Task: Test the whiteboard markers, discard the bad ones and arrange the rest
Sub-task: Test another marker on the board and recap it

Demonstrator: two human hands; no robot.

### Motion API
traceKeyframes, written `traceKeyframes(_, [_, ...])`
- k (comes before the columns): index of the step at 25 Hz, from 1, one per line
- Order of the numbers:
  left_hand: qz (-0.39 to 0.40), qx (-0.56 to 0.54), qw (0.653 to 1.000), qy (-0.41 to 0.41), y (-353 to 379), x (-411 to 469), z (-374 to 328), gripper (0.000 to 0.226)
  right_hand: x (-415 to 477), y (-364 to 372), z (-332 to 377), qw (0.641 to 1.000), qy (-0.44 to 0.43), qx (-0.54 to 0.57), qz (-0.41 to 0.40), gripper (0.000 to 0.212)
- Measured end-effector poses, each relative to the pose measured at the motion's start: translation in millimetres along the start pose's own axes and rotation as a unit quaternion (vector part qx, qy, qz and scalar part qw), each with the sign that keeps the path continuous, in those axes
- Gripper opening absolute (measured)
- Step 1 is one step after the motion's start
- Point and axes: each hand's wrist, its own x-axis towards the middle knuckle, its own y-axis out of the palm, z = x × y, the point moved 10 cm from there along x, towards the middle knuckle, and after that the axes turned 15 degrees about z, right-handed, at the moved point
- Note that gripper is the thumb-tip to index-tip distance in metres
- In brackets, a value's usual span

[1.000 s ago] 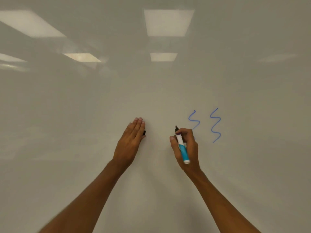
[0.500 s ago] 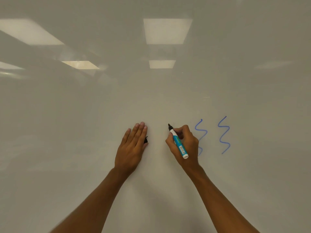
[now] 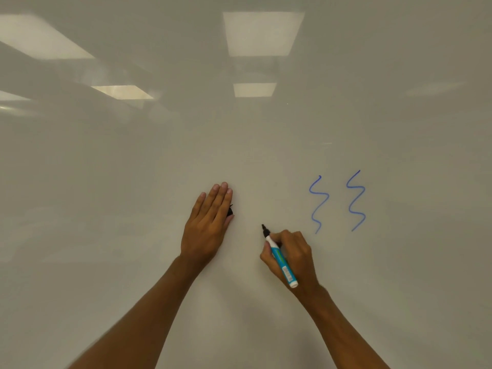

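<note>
The head-worn camera looks at a glossy whiteboard (image 3: 159,161) that fills the whole frame, with pale rectangular reflections of ceiling lights (image 3: 262,33) across its upper part. Two bare forearms rise from the bottom edge toward the middle of the frame. The left hand (image 3: 207,225), just left of centre, lies flat against the board with its fingers straight and pressed together, pointing upward. A small black object (image 3: 230,210) shows at the right edge of this hand, tucked between the index finger and thumb side; only a sliver is visible, so what it is cannot be told. The right hand (image 3: 291,258), lower and just right of centre, is curled closed around a marker (image 3: 279,258) in a writing grip. The marker has a turquoise barrel with a white label and a white end, and it slants from the lower right up to the upper left. Its dark uncapped tip (image 3: 263,228) points toward the upper left, at or just off the board surface; whether it touches cannot be told, and no line shows at the tip. To the right of centre, above and to the right of the right hand, two blue squiggles stand side by side on the board: a left squiggle (image 3: 318,205) and a slightly taller right squiggle (image 3: 356,201), each a vertical wavy line, clearly apart from each other and from both hands.
</note>
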Motion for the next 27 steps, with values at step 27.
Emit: traceKeyframes(27, [0.393, -0.485, 0.735, -0.267, 96.8, -268.3, -165.7, 0.028, -257.6, 35.6, -18.7, 0.851, 0.167, 0.073, 0.493, 0.032])
